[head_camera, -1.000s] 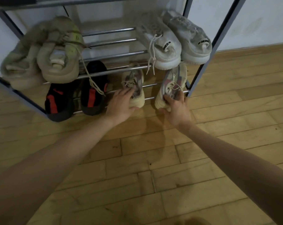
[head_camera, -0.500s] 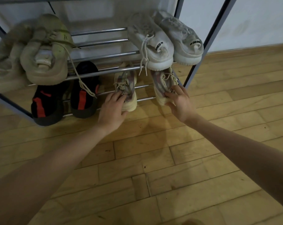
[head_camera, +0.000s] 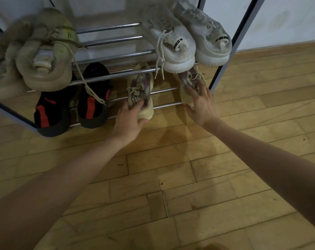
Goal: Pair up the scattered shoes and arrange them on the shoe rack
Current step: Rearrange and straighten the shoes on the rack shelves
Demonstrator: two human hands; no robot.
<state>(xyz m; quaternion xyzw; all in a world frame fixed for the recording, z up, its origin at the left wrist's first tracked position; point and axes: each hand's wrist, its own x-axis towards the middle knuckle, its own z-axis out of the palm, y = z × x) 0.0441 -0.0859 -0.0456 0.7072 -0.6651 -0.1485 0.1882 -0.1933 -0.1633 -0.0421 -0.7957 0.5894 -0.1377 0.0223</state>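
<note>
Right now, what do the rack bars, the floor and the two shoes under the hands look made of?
Rack bars: shiny metal tubes, probably chromed; they show bright streaks.
Floor: wood blocks with grain and seams, satin sheen; could be laminate.
Left shoe and right shoe: soft woven or knit uppers, matte, on pale yellowish rubbery-looking soles. Exact fabric is unclear in the dim light.

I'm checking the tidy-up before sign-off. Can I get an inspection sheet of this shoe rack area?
Surface: yellowish wooden plank floor, bare.
Job's things: metal-bar shoe rack; beige pair and white pair on the upper tier; black-and-red pair and cream-and-mauve pair on the lower.
Clutter: nothing seen.
Grippers: left hand grasps one cream shoe's heel; right hand lies flat on the other.
Cables: nothing seen; one beige lace dangles.
Surroundings: pale wall.
</note>
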